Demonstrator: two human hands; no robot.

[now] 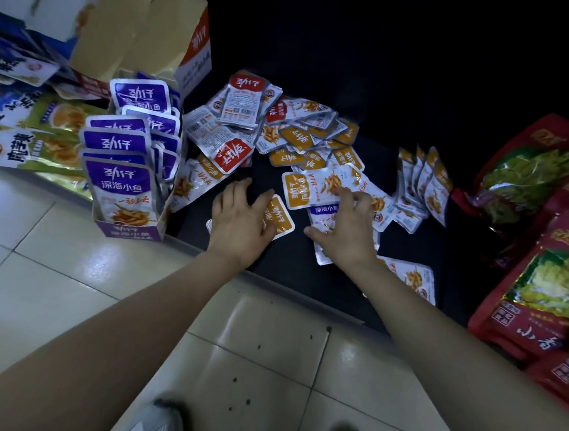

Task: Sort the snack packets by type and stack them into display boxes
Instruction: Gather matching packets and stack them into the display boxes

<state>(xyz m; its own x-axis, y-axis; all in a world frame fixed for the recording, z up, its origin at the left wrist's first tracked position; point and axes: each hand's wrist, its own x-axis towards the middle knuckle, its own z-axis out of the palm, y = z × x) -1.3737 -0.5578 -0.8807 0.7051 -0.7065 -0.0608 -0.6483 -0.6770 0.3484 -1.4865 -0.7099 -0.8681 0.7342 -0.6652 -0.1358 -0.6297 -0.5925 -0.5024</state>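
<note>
Dark low shelf point(289, 265), centre frame, loose packets point(300, 137) lying mixed. Left hand point(241, 220) pressing flat on an orange packet point(281, 220); right hand point(345, 229) spreading open over a purple packet point(325, 210). Overlapping foil is likely dragging wrong types along.

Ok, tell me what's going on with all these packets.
A person is sorting snack packets on a dark surface. The left hand rests on an orange packet. The right hand is spread over a purple packet, fingertips touching a larger orange packet. The purple display box on the left is already full of purple packets. A mixed pile of red and orange packets lies loose behind the hands.
</note>
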